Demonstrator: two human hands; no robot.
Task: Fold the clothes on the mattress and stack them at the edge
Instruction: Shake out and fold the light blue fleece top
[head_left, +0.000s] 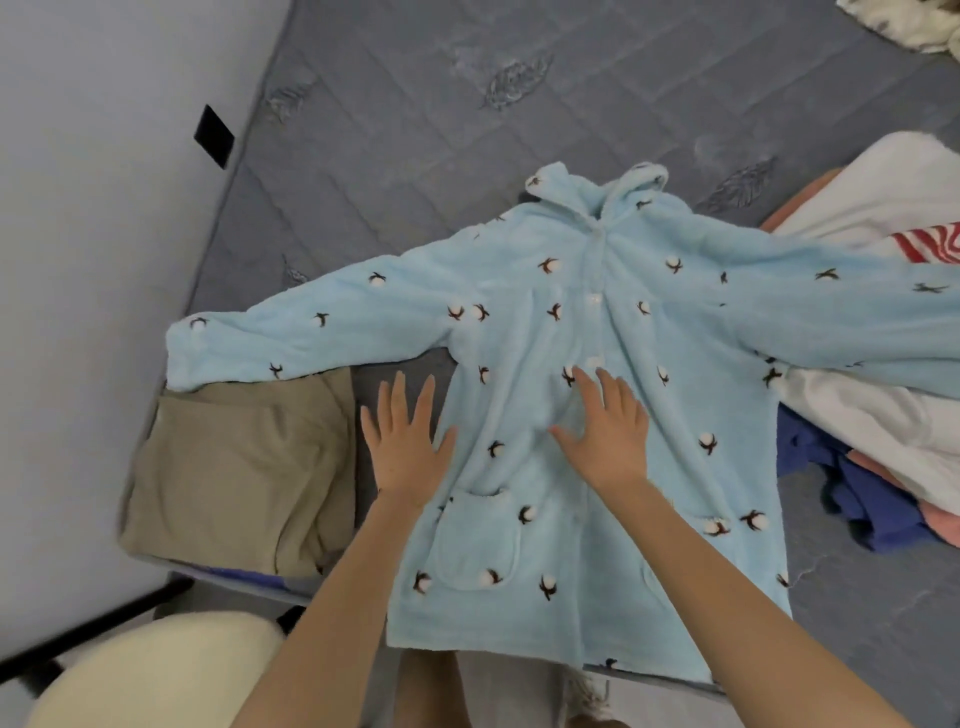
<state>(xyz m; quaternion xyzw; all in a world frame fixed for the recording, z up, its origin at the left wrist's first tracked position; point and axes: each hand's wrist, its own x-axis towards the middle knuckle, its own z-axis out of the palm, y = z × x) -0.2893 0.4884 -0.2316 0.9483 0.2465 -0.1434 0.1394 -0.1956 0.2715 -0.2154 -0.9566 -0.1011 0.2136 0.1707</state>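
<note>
Right hand flat on the chest of a light-blue fleece top, fingers straight and fanned wide, pinching nothing. Just beyond those fingertips, a white button on the closed placket. Back from the wrists, between the forearms, a patch pocket.

Left hand likewise opened out, fingers straight and spread, gripping nothing. Thumb at the top's side edge, the four fingers over a bare strip of grey mattress beside it. Cannot tell whether pressing down or just above the surface.

Top itself spread front-up on the mattress, collar well beyond both sets of fingertips, hem back past the wrists at the near mattress edge. One sleeve stretched out leftward beyond the left fingertips, its cuff end overlapping the far edge of a folded khaki garment. Khaki garment just outboard of the left little finger, at the near left corner of the mattress. Other sleeve stretched rightward from the right hand, draped across a loose pile of clothes: white, pink, a red-striped piece, and a dark-blue garment nearest the right little finger but well apart from it.

Far beyond the fingertips, toward the right, a cream fluffy fabric. Left of the left hand, past the khaki garment, a pale wall with a black square.
</note>
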